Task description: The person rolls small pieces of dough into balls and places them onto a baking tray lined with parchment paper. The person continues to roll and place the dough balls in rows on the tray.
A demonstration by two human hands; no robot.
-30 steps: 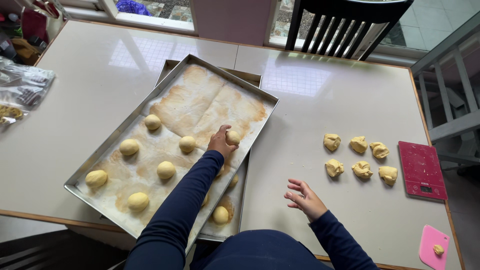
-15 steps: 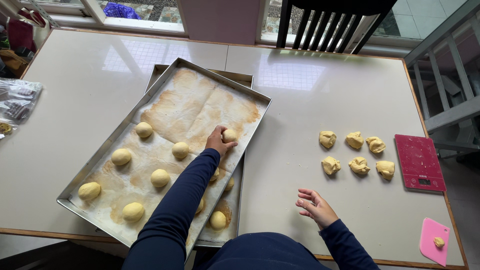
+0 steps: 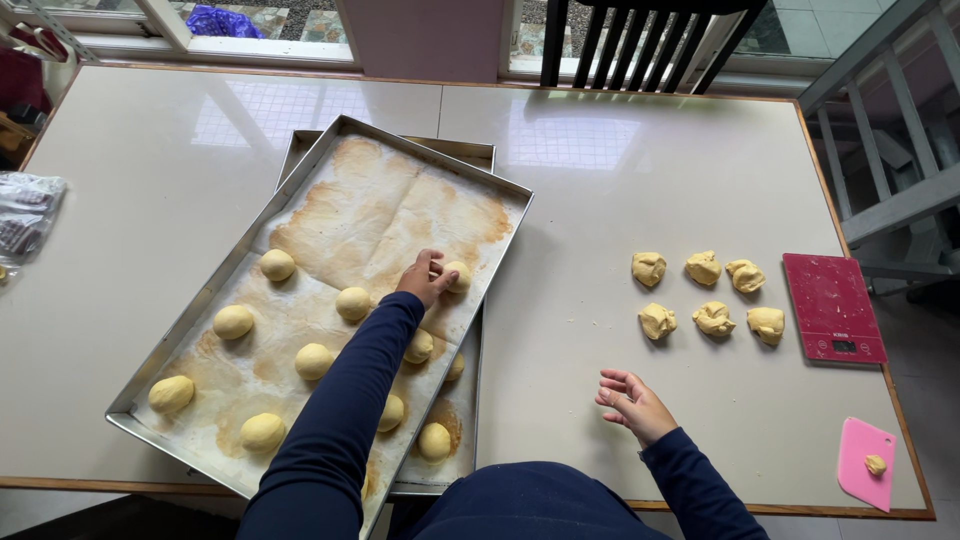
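My left hand (image 3: 424,279) reaches across a metal baking tray (image 3: 312,172) lined with browned paper, and its fingers rest on a round yellow dough ball (image 3: 459,275) near the tray's right rim. Several more round dough balls (image 3: 277,264) sit in rows on the paper. My right hand (image 3: 631,401) hovers open, fingers spread, just above the white table (image 3: 640,180) and holds nothing. Several rough, unshaped dough pieces (image 3: 706,268) lie in two rows to the right of that hand.
A second tray (image 3: 478,153) lies under the first one, with dough balls (image 3: 434,440) in it. A red kitchen scale (image 3: 832,308) and a pink scraper (image 3: 864,464) sit at the right edge. A plastic bag (image 3: 25,215) is far left, a black chair (image 3: 640,40) behind.
My left hand stays on the same dough ball by the tray's right rim. My right hand has drifted slightly right and toward me over the table.
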